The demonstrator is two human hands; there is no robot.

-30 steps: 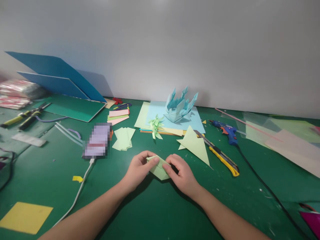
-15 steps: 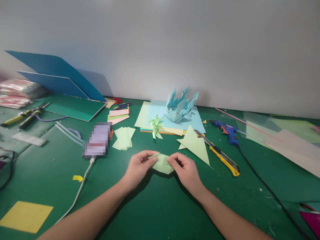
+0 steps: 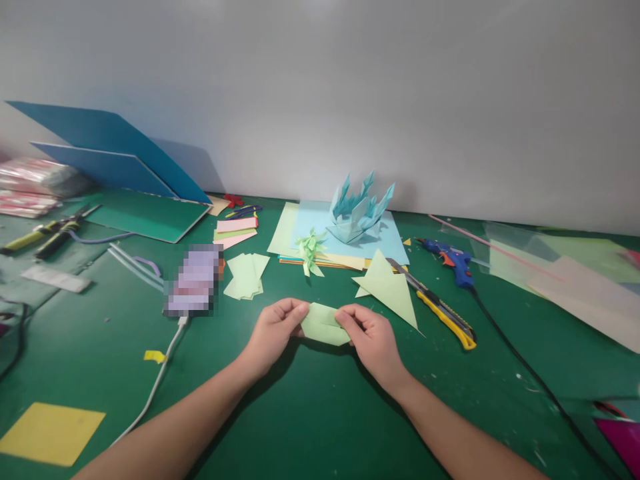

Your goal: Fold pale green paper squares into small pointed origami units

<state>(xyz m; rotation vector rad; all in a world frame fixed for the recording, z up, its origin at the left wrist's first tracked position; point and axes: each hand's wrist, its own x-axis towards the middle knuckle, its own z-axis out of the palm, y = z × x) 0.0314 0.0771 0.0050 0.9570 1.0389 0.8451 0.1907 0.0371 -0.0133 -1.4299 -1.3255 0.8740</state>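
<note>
A partly folded piece of pale green paper (image 3: 324, 325) is held between my two hands over the green table. My left hand (image 3: 277, 328) pinches its left end with the thumb on top. At the right end, my right hand (image 3: 373, 339) grips the paper, thumb and fingertips pressed along the upper fold. Just beyond the hands lie a stack of pale green paper pieces (image 3: 246, 275) and some larger pale green triangles (image 3: 387, 288). A small green folded paper plant (image 3: 311, 250) and a blue origami piece with upright points (image 3: 359, 215) sit farther back.
On the right are a yellow utility knife (image 3: 445, 319) and a blue glue gun (image 3: 453, 259) with a black cord. A pixelated phone (image 3: 194, 280) on a white cable lies left. Pliers (image 3: 60, 233), a blue folder (image 3: 120, 150) and yellow paper (image 3: 53, 433) are also there.
My left thumb has shifted up and outward to the paper's upper left corner, exposing more of its face. My right hand keeps its hold nearly unchanged.
</note>
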